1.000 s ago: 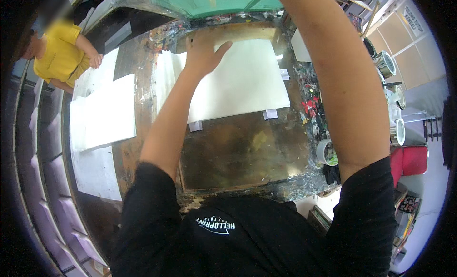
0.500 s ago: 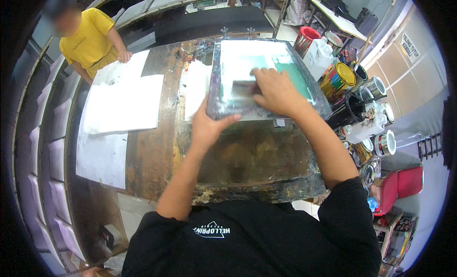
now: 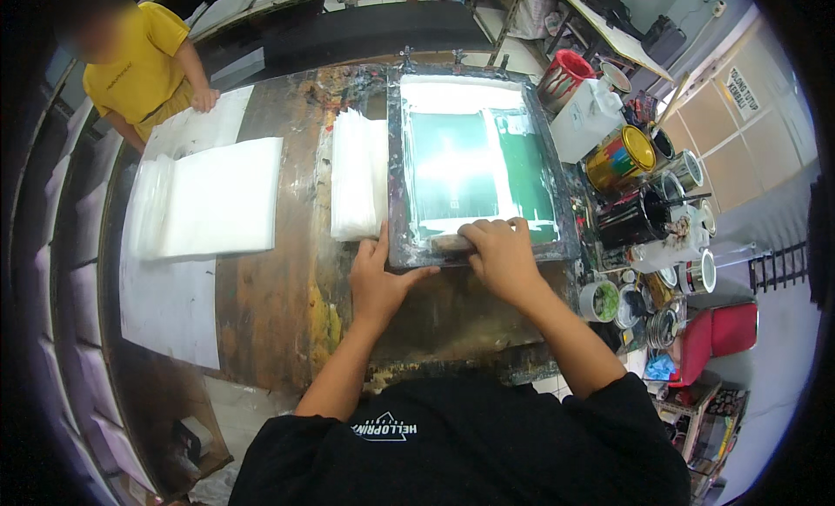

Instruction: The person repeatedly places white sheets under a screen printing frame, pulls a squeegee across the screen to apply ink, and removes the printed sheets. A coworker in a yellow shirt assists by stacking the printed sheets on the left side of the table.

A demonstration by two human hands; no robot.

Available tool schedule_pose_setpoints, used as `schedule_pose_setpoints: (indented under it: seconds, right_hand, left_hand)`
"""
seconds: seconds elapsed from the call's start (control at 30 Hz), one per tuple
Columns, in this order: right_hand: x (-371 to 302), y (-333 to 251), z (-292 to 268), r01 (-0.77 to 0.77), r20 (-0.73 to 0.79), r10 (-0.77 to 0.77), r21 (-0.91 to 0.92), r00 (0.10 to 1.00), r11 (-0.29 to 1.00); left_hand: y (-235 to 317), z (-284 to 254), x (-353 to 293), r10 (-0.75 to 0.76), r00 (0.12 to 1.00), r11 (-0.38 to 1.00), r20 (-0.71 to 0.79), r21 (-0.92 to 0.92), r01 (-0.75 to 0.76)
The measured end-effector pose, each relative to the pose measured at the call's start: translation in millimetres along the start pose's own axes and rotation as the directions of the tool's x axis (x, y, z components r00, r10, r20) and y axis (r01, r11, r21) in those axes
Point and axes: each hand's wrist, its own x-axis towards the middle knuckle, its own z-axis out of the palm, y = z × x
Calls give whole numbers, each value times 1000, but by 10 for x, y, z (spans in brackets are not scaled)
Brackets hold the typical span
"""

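Note:
A screen printing frame (image 3: 394, 176) with a dark, ink-stained border lies on the worn table. Its green mesh (image 3: 452, 171) carries streaks of white ink, with a thick white band (image 3: 461, 94) along the far end. My right hand (image 3: 504, 258) is closed on a squeegee (image 3: 450, 243), which rests at the near end of the mesh. The squeegee is partly hidden under my fingers. At the frame's near left corner, my left hand (image 3: 380, 284) braces with thumb and fingers spread, the thumb along the near edge. White sheets (image 3: 355, 180) lie stacked just left of the frame.
Another white pile (image 3: 224, 197) lies farther left on pale paper (image 3: 170, 310). A person in yellow (image 3: 143, 67) stands at the far left corner. Ink cans, including a yellow-lidded can (image 3: 619, 156), a white jug (image 3: 588, 119) and a red bucket (image 3: 565, 76), crowd the right edge.
My right hand has drawn the squeegee toward me, from mid-mesh to the near end. More green mesh shows behind it. My left hand keeps to the same corner, and the whole view has shifted.

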Motion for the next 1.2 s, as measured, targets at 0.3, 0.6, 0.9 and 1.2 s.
schedule_pose_setpoints:
  seconds: [0.3, 0.6, 0.9, 1.2]
  right_hand:
    - [848, 303, 315, 43, -182, -50, -43, 982, 998]
    - [2767, 1048, -99, 55, 88, -48, -77, 995, 996]
    - [2627, 1027, 215, 50, -163, -72, -135, 984, 990]
    - [628, 270, -216, 92, -31, -94, -48, 995, 995]
  left_hand:
    - [-94, 39, 26, 61, 998, 998, -15, 18, -61]
    - [-38, -6, 33, -30, 994, 990, 106, -133, 44]
    - [-91, -2, -26, 111, 994, 964, -16, -241, -112]
    - [-39, 3, -23, 59, 998, 938, 0, -341, -56]
